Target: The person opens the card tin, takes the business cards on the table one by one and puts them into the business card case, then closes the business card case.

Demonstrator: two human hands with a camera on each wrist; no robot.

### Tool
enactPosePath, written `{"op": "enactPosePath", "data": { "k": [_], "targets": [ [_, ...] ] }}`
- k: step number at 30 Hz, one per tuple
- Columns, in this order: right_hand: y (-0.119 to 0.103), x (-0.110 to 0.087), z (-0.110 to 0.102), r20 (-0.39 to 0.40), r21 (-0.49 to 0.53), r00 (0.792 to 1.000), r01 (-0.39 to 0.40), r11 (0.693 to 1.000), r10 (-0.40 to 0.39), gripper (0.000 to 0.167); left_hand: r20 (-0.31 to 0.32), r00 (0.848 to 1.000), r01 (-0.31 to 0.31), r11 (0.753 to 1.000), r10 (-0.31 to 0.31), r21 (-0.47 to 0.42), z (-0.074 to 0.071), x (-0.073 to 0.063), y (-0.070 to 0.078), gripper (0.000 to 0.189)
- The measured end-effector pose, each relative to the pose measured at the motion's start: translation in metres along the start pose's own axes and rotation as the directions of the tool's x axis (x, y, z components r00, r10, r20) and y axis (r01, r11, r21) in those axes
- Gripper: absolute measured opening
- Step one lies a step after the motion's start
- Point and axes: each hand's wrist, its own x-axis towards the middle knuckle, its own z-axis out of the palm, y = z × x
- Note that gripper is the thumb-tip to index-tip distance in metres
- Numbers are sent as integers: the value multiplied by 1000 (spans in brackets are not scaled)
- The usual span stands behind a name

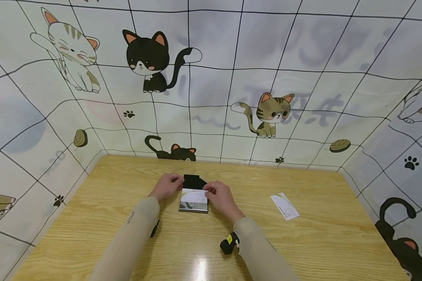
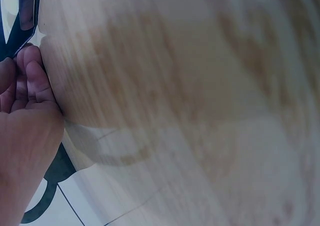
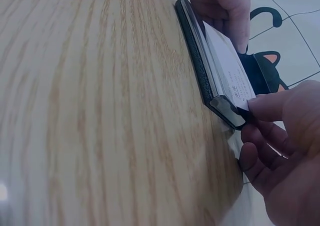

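A business card case (image 1: 193, 208) with a shiny metal tray lies open on the table, its black flap (image 1: 191, 182) towards the wall. Over the tray is a white printed business card (image 1: 195, 196). My right hand (image 1: 221, 198) pinches the card's right edge; in the right wrist view, the thumb lies on the card (image 3: 227, 61) and curled fingers sit beside the case's corner. My left hand (image 1: 167, 186) holds the case's left edge near the flap. In the left wrist view this hand (image 2: 27, 131) has curled fingers at the dark edge, and its exact contact is partly cut off.
White printed cards (image 1: 285, 206), seemingly two overlapping, lie to the right on the wooden table (image 1: 320, 238). A cat-patterned cloth wall (image 1: 211, 86) rises behind the table and at both sides. A black wrist camera (image 1: 227, 245) hangs beneath the right sleeve.
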Motion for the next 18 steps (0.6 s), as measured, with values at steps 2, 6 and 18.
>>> {"op": "enactPosePath", "data": {
  "k": [2,6,18],
  "targets": [
    [-1,-1,0,12,-18,1000,4,1000,-4,11,-1,1000,6,1000,-6,-6,0,0,0,21],
    [-1,-2,0,39,-57,999,23,998,-20,10,-2,1000,23,1000,-23,-17,1,0,1,22],
    [-4,-2,-2,115,-127,992,70,989,-55,8,1,1000,8,1000,-8,-30,1,2,0,23]
  ]
}}
